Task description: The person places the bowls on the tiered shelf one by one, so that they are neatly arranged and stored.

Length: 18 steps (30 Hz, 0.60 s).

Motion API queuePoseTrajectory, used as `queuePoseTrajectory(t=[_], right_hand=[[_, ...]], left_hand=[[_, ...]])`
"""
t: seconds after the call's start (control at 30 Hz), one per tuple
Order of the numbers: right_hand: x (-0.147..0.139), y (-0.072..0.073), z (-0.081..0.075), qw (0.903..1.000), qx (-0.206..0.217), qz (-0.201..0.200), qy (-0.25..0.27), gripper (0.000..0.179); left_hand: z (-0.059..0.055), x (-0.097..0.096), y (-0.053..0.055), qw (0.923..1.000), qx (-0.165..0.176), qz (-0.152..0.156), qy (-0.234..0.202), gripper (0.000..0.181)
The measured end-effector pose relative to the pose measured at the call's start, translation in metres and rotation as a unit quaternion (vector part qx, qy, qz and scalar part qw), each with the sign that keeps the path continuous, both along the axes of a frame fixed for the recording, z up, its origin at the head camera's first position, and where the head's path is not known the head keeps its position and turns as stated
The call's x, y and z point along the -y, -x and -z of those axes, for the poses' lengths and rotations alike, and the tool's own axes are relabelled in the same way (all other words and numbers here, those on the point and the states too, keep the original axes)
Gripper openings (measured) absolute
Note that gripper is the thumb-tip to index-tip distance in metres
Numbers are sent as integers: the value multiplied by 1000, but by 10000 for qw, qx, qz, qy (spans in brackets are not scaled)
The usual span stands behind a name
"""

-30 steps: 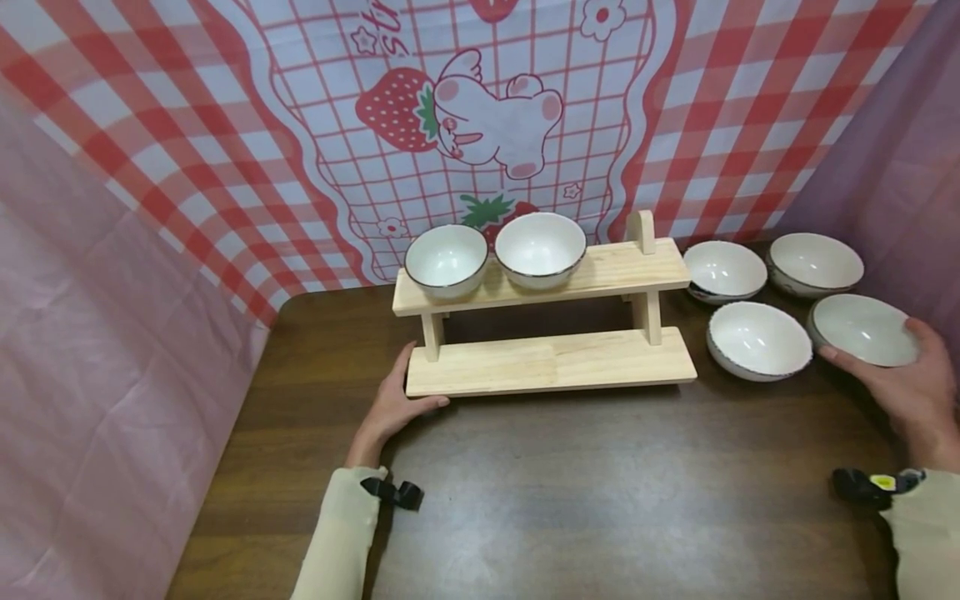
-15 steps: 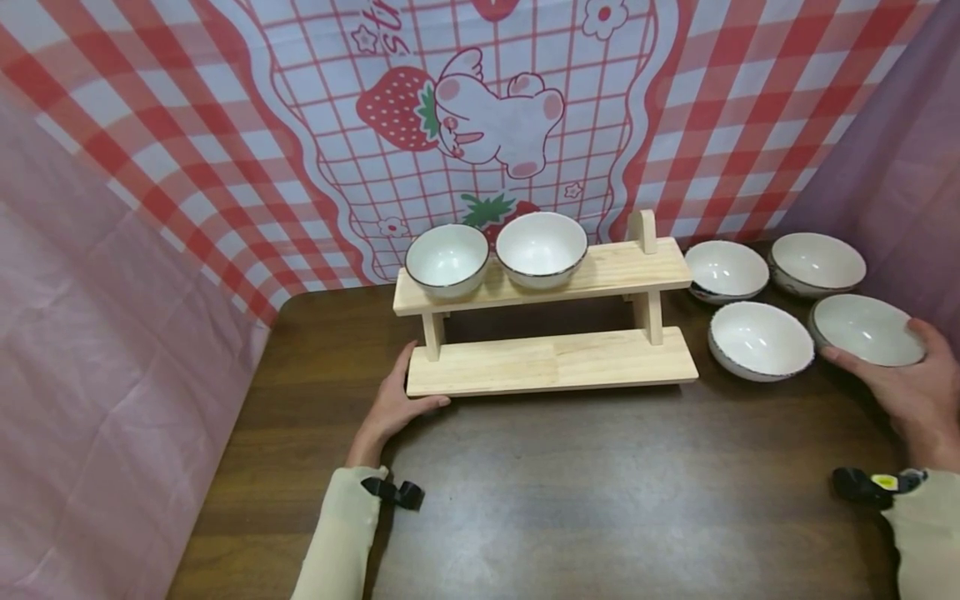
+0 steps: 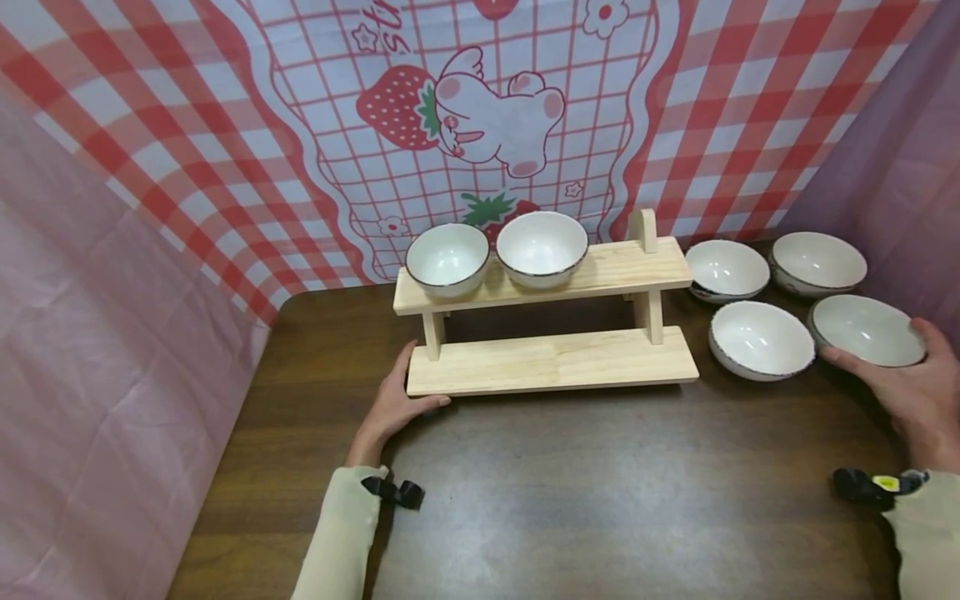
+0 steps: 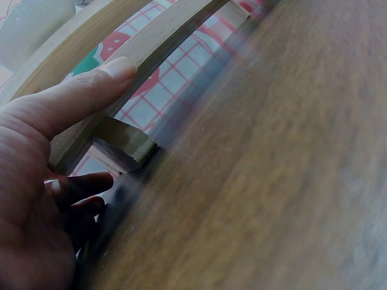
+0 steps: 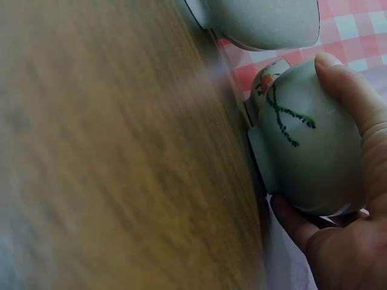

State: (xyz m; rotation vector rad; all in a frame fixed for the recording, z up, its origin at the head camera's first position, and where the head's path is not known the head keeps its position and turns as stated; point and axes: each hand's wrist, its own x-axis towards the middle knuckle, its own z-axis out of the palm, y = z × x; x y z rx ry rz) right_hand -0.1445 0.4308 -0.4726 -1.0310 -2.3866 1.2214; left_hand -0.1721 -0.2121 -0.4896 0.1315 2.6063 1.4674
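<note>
A two-tier wooden shelf (image 3: 551,362) stands on the table. My left hand (image 3: 393,404) grips the left end of its lower board, thumb along the front edge and fingers round the side. In the left wrist view that thumb (image 4: 91,90) lies against the board. At the far right, my right hand (image 3: 918,396) holds a pale bowl (image 3: 866,329) by its side, thumb near the front rim. The right wrist view shows a green painted sprig on this bowl (image 5: 302,145), its foot at the tabletop. Two dark-rimmed bowls, one left (image 3: 447,258) and one right (image 3: 542,246), sit on the upper board.
Three more white bowls cluster beside the held one: a front bowl (image 3: 760,340), a back-left bowl (image 3: 726,271) and a back-right bowl (image 3: 817,262). A red-checked cloth (image 3: 480,108) hangs behind the brown table (image 3: 585,492). Pink curtains (image 3: 112,375) flank it.
</note>
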Motion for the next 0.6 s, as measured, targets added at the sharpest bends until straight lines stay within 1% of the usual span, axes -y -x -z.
queuePoseTrajectory(t=[0.13,0.27,0.43,0.53,0.6], right_hand=[[1,-1,-1,10000,11,51,30,105],[2,-2,-3,9996,-183,159,130,102],[3,-4,-10,9991,-367,151,157,101],[5,-5,-15,9989,-435,162,117,99],[6,-5,-17,9986,-488,189,3,97]], left_hand=[[-1,0,-1,10000,25,-16,-18,114],[-2,-1,-2,10000,26,-17,-53,114],[-1,0,-2,10000,24,-30,-75,115],[-1,0,-1,10000,28,-40,-86,115],[-1,0,-1,10000,26,-36,-86,115]])
